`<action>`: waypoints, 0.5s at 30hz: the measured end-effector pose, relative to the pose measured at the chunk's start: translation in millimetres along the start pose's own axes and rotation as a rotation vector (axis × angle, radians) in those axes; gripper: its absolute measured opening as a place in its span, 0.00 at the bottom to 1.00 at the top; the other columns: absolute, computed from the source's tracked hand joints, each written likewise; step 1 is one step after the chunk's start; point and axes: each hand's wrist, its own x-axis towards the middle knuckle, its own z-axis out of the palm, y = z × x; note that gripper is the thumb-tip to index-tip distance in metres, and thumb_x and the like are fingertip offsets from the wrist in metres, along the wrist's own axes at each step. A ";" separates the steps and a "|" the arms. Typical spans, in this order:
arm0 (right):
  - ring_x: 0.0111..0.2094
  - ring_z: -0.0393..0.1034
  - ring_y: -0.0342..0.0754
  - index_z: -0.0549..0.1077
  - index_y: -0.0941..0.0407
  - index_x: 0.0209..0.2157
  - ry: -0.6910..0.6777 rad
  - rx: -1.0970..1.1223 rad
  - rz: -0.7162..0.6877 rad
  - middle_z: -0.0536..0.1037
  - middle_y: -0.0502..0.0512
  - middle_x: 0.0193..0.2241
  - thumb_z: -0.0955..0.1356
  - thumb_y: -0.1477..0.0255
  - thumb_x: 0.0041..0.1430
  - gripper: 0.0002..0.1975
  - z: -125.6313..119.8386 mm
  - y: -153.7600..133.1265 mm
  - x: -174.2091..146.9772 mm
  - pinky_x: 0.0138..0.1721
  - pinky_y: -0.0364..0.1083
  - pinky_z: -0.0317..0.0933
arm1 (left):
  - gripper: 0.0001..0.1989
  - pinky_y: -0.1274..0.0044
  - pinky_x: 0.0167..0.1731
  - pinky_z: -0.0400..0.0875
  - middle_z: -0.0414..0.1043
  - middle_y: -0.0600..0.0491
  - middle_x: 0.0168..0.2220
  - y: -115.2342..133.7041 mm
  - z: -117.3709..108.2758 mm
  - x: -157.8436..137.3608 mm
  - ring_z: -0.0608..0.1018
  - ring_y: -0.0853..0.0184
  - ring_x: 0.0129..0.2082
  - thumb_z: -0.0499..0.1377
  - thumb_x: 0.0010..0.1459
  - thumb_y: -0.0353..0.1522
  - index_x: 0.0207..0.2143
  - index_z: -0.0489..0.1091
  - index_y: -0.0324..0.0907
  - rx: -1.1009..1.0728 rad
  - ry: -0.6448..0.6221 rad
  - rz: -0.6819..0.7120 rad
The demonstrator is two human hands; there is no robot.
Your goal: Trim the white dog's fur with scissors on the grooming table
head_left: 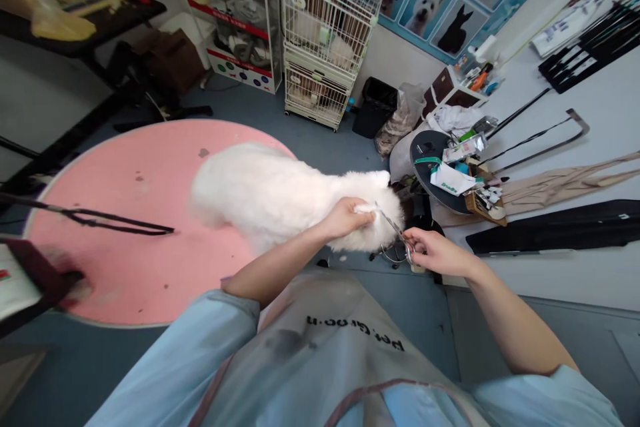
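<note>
A fluffy white dog (270, 190) is on a round pink grooming table (125, 167), its head (370, 235) toward the right, past the table's edge. My left hand (346, 219) is at the head, thumb and fingers pinched on what looks like the dog's ear (369, 209). From the right, my right hand (436, 251) grips a pair of metal scissors (392, 222) by the handles. The blades point up and left and lie against the fur close to my left fingertips. How far apart the blades are is hard to see. The dog's face is turned away.
A black loop strap (120, 223) hangs over the pink table at left. Wire cages (320, 47), a black bin (375, 107) and shelves (240, 17) stand behind. At right are a small round black table (425, 153) with supplies and a wall rack of tools (590, 53).
</note>
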 end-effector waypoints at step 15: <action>0.33 0.73 0.49 0.72 0.54 0.47 -0.175 -0.370 -0.133 0.79 0.54 0.35 0.66 0.70 0.57 0.16 -66.3 -1.0 19.5 0.36 0.46 0.66 | 0.09 0.82 0.22 0.58 0.64 0.57 0.19 1.6 5.2 1.4 0.64 0.75 0.21 0.61 0.44 0.34 0.19 0.69 0.38 0.028 0.068 0.147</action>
